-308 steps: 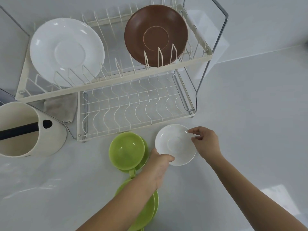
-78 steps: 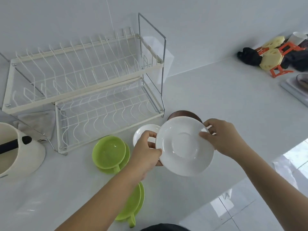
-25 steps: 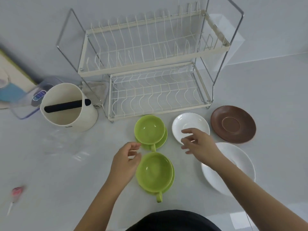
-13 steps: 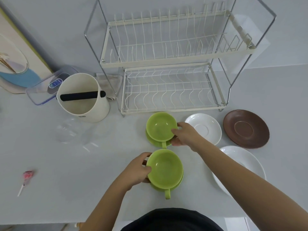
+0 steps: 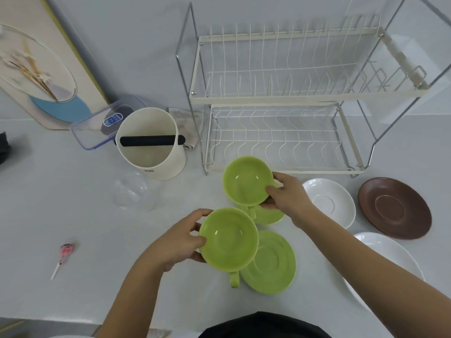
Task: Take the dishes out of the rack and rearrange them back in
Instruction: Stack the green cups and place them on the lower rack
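The two-tier white wire dish rack (image 5: 280, 98) stands at the back with nothing in it. My left hand (image 5: 178, 237) grips the near green cup (image 5: 229, 240), held above and left of its green saucer (image 5: 271, 262). My right hand (image 5: 285, 193) grips the far green cup (image 5: 246, 180), lifted off the second green saucer (image 5: 268, 214). To the right on the counter lie a small white saucer (image 5: 329, 201), a brown saucer (image 5: 395, 207) and a large white plate (image 5: 390, 262), partly hidden by my right arm.
A cream canister (image 5: 151, 145) with a black bar stands left of the rack, with a clear plastic box (image 5: 97, 128) and a folded cloth (image 5: 188, 123) behind it. A clear lid (image 5: 134, 193) and a lollipop (image 5: 63, 254) lie on the counter at left.
Both hands have closed on the green cups and lifted them off their saucers, shifting them left. Earlier, the white plate was set down beside the brown saucer.
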